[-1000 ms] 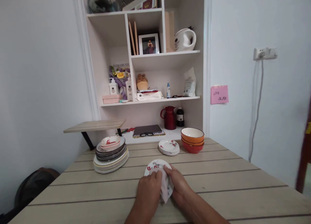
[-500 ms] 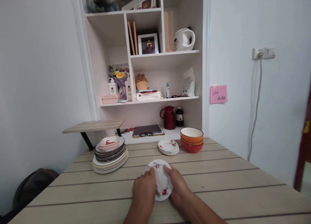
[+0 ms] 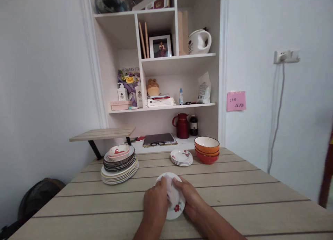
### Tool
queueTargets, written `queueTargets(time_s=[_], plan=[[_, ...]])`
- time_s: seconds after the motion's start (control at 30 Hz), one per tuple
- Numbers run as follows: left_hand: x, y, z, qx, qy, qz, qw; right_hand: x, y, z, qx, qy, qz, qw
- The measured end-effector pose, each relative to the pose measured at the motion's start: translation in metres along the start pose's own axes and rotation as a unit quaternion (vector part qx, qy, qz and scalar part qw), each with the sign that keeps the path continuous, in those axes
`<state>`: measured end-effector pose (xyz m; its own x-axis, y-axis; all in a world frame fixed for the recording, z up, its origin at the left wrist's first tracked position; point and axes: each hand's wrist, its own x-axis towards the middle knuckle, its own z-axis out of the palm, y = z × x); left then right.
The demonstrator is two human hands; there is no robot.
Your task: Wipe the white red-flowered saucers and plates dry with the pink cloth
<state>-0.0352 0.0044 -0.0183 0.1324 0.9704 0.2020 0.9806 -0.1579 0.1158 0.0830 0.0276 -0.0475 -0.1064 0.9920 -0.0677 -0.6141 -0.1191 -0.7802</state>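
A small white saucer (image 3: 177, 213) with red flowers is held tilted over the front middle of the table. My right hand (image 3: 191, 199) grips its right rim, thumb on top and fingers behind. My left hand (image 3: 156, 201) is closed on a thin whitish cloth (image 3: 170, 188), pressing it against the saucer's face; whether it is fabric or paper I cannot tell. Beyond my hands sits a short stack of matching saucers (image 3: 181, 156). Right of that stack are nested orange and red bowls (image 3: 206, 151).
Stacked plates (image 3: 120, 175) with small pink-rimmed dishes (image 3: 119, 152) on top stand at the table's left, near a raised wooden shelf (image 3: 102, 133). Behind the table are a dark laptop (image 3: 159, 139), a red jug (image 3: 182, 126) and a black bottle (image 3: 193, 125).
The cloth shows more now, bunched up over the upper middle of the saucer beside my left fingers. My right hand keeps its grip on the rim. The view has shifted slightly.
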Motion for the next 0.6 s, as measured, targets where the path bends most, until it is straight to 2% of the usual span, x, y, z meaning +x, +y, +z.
queueTargets(time_s=[0.1, 0.2, 0.4, 0.6], plan=[[0.004, -0.008, -0.003, -0.015, -0.005, -0.061, 0.998, -0.002, 0.001, 0.002, -0.016, 0.004, -0.001, 1.000], [0.005, -0.011, -0.005, -0.012, -0.015, -0.080, 0.997, -0.003, 0.001, 0.003, -0.023, 0.019, -0.003, 1.000], [0.000, -0.003, -0.004, 0.021, -0.021, -0.041, 0.999, -0.002, -0.001, 0.001, -0.005, 0.031, -0.013, 0.999], [-0.006, 0.003, 0.000, 0.017, -0.021, 0.062, 0.998, 0.000, -0.003, 0.000, 0.019, 0.035, -0.005, 0.999]])
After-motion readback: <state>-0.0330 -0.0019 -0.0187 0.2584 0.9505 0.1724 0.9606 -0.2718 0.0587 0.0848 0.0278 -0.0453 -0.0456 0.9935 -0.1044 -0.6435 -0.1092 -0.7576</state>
